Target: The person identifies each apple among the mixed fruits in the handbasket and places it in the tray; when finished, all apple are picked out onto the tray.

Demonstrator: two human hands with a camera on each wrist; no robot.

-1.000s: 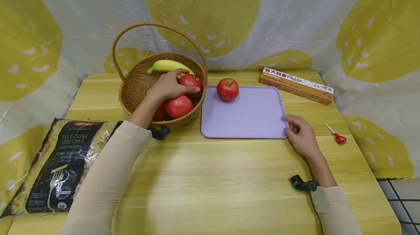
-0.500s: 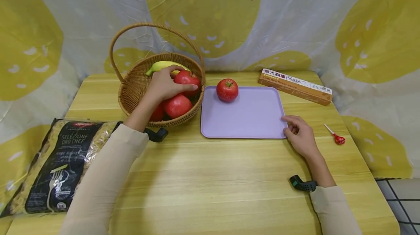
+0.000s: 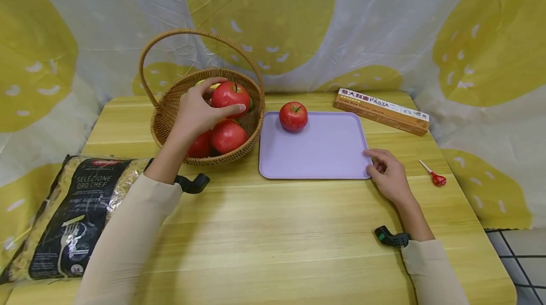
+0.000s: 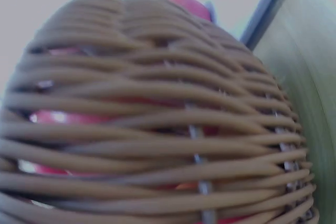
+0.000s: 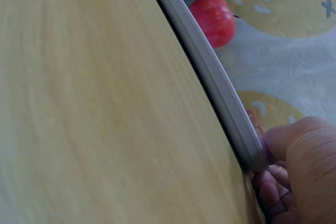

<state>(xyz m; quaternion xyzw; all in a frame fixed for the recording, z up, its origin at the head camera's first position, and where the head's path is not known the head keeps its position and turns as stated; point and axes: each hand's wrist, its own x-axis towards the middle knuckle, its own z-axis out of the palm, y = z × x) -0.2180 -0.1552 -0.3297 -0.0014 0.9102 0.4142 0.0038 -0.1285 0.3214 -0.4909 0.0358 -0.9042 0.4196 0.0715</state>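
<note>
The left hand [image 3: 197,112] curls its fingers round a red round apple [image 3: 230,94] above the woven wicker basket [image 3: 170,106]; the right hand [image 3: 386,175], fingers loosely bent, pinches the lilac plastic tray's [image 3: 324,153] near right corner on the wooden table [image 3: 273,229].

Home dining spot, wooden table [image 3: 273,229], fruit-print backdrop [image 3: 384,21]

A pale wooden table [image 3: 273,229] is seen, its grain running side to side. On the left edge a big bag of pasta [image 3: 68,215] is laid flat. Toward the back left a wicker basket [image 3: 170,106] is set, with a lilac tray [image 3: 315,153] placed just beside it (nearly touching). At the back right a long pasta box [image 3: 381,111] is laid at an angle, and a red lollipop [image 3: 434,176] is found near the right edge.
</note>
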